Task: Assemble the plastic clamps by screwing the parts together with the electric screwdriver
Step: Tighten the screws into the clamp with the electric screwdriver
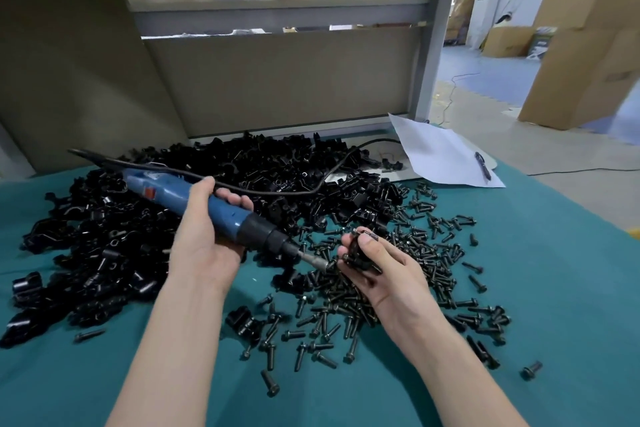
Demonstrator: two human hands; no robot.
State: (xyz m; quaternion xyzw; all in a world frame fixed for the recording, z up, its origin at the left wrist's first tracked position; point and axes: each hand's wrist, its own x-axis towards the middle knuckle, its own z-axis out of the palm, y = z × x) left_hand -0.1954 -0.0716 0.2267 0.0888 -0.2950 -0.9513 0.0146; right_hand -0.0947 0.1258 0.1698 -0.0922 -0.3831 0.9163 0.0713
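My left hand (204, 236) grips a blue electric screwdriver (180, 194) around its body, with the black nose and metal bit angled down to the right. The bit tip (323, 264) touches a black plastic clamp (358, 251) that my right hand (384, 270) pinches between fingers and thumb. A big heap of black clamp parts (180, 218) covers the left and back of the green table (554, 288). Many loose black screws (398, 274) lie scattered under and around my right hand.
The screwdriver's black cable (311, 189) runs over the heap toward the back right. A white sheet of paper (440, 156) with a pen (483, 165) lies at the back right corner. A cardboard panel (277, 80) walls the back; the table edge falls off at right.
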